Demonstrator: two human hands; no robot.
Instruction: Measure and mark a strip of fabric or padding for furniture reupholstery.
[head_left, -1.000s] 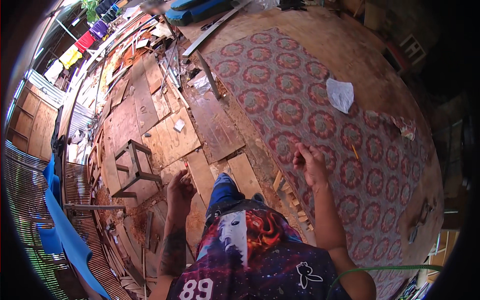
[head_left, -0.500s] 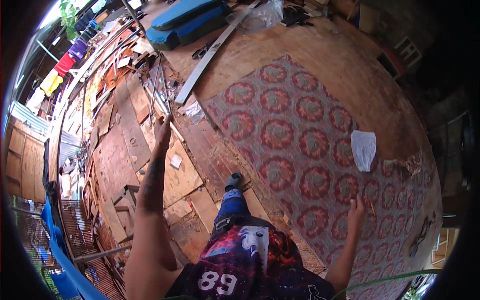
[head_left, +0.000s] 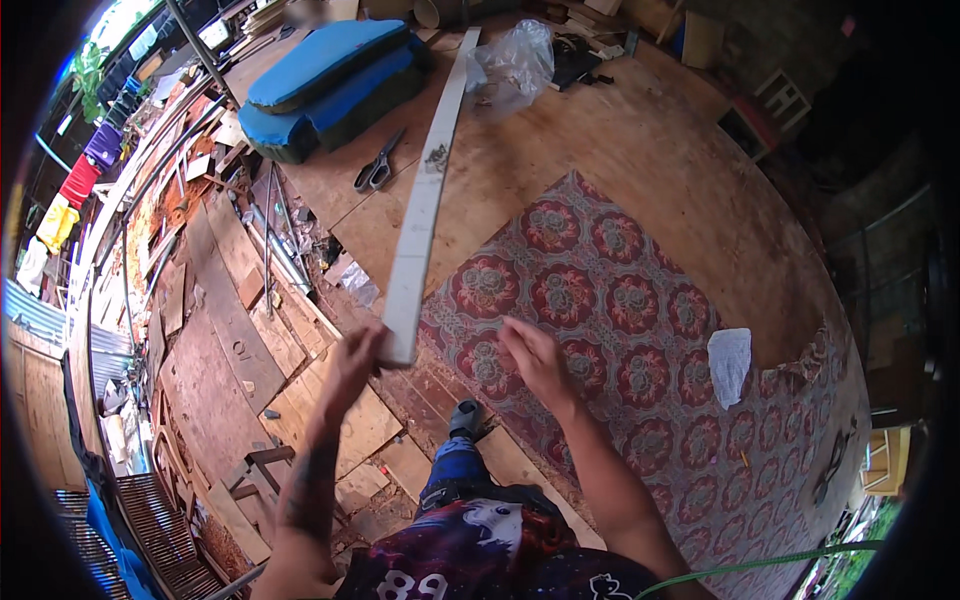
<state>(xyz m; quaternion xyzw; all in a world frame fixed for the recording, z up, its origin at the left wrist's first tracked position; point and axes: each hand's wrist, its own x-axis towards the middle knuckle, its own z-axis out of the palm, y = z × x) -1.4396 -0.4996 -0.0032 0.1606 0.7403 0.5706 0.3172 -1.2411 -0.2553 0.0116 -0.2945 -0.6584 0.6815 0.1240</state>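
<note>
My left hand [head_left: 352,366] is closed on the near left edge of a long white plank [head_left: 428,205]. The plank's far end reaches back past a blue cushioned piece, and a dark smudge marks its upper side. To the right, my right hand [head_left: 540,362] hovers over a patterned cloth [head_left: 635,300], its fingers loosely bent and slightly apart, holding nothing. The cloth bears red round flower shapes on grey. Scissors [head_left: 376,168] with grey handles lie left of the plank on the brown board.
A blue cushioned piece [head_left: 335,70] stands far left, with a clear plastic bag [head_left: 515,65] right of the plank. A white sheet [head_left: 729,367] and a pencil [head_left: 744,459] lie on the cloth. Wood scraps [head_left: 215,320] cover the left floor; a green cord [head_left: 760,564] crosses lower right.
My left hand has come nearer and now grips the plank, whose near end has swung toward me and right. My right hand has moved left, toward the plank. The view has shifted.
</note>
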